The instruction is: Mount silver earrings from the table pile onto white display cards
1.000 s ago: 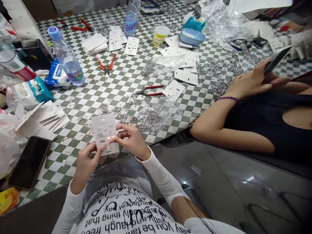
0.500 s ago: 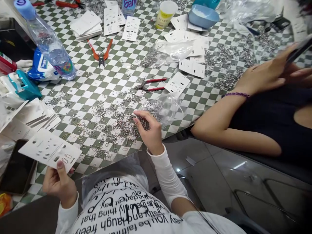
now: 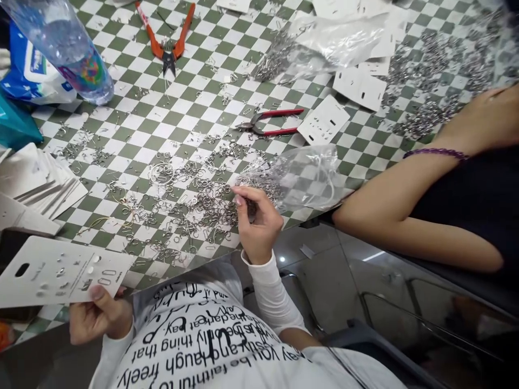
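Observation:
My left hand point(image 3: 101, 316) pinches the lower right corner of a white earring card point(image 3: 60, 273) between thumb and fingers. Several small studs and two oblong metal loops sit on that card, which has a dark hanging slot at its left end. My right hand point(image 3: 260, 221) hovers at the near side of a pile of small metal findings point(image 3: 211, 202). Its thumb and index finger are brought together in a pinch; anything between the tips is too small to make out. Beside it lies a clear plastic bag point(image 3: 310, 175) with more metal pieces at its mouth.
Red-handled pliers point(image 3: 279, 121) lie past the pile, next to another earring card point(image 3: 324, 120). Orange-handled cutters point(image 3: 168, 48) are farther back. A water bottle point(image 3: 77, 59) and stacked cards point(image 3: 38, 181) stand left. A co-worker's forearm point(image 3: 389, 200) rests at the right.
The view has come closer to the table. The earring card in my left hand has turned flatter and sits farther left. My right thumb and index finger have drawn closer together.

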`<action>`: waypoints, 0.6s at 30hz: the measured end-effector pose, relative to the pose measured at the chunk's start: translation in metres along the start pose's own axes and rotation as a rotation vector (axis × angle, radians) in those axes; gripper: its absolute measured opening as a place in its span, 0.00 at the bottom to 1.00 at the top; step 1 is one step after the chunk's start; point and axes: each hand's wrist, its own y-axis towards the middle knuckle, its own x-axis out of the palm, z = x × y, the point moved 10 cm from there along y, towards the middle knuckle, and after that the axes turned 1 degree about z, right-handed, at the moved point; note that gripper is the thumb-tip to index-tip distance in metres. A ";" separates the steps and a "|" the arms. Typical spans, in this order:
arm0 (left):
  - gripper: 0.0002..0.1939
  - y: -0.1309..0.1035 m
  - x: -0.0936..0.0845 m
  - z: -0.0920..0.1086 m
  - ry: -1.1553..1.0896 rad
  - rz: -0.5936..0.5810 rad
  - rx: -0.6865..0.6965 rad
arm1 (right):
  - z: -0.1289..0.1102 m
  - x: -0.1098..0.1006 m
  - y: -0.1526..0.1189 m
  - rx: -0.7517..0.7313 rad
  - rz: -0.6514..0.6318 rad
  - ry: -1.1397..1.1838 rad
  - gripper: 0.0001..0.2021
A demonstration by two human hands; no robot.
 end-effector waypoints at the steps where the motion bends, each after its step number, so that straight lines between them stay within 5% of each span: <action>1: 0.24 0.000 0.000 0.000 0.002 0.002 0.013 | 0.001 0.000 -0.001 0.005 0.000 -0.006 0.11; 6: 0.25 -0.001 -0.007 -0.007 0.057 0.045 0.082 | -0.004 0.002 0.003 -0.023 -0.024 -0.044 0.11; 10: 0.26 0.001 -0.005 -0.007 0.087 0.039 0.114 | -0.015 0.012 0.025 -0.156 -0.161 -0.145 0.12; 18: 0.28 0.006 0.011 0.004 0.188 -0.058 0.044 | 0.019 0.049 0.065 -0.128 -0.368 -0.361 0.06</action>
